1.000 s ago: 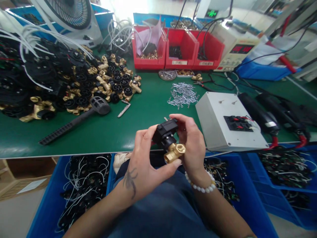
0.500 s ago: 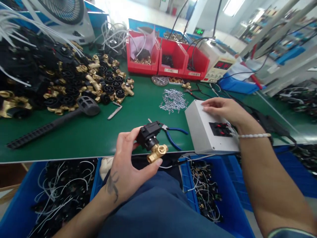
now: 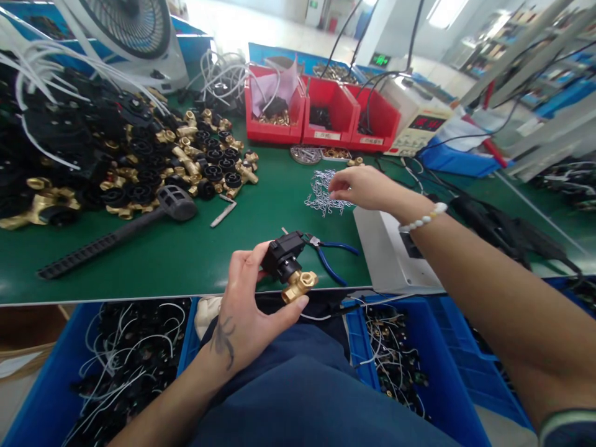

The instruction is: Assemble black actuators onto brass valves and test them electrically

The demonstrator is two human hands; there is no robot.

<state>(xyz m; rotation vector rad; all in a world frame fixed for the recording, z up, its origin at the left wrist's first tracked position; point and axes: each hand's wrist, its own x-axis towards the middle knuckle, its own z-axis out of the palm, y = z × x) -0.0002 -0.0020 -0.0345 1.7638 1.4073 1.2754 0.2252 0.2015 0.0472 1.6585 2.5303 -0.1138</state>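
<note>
Head view shows your left hand (image 3: 246,304) clamped on the valve (image 3: 288,266) at the table (image 3: 186,261) edge, right hand (image 3: 358,186) fingers pinched over the clips (image 3: 326,192). Grip the valve's brass body (dense, rigid, likely slick); the clips are light and springy.

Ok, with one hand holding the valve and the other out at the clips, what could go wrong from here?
1. The left hand alone pinches the valve over the table edge; a slip could drop it into the blue bin.
2. The right hand at the tangled clip pile may lift several at once.
3. The right forearm crosses the pliers and could knock them.
</note>
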